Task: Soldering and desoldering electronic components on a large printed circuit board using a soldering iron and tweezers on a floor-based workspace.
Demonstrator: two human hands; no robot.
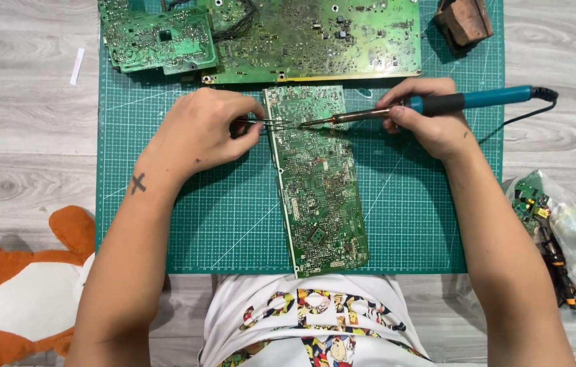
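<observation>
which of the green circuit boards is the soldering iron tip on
The long narrow circuit board lying lengthwise mid-mat, under the soldering iron and tweezers; the other two boards lie untouched along the mat's far edge.

On the cutting mat [233, 224] a long circuit board [318, 183] lies at centre. At twelve o'clock lie two larger boards [267, 37]. Tweezers [267, 123] meet it from nine o'clock, a soldering iron [431, 105] from three. A bag of parts [560, 238] lies at four o'clock on the counter [23, 136].

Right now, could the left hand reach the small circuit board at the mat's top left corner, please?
Probably yes: bare green mat lies between the left hand and that small circuit board, though it holds tweezers it would first lift away.
</observation>
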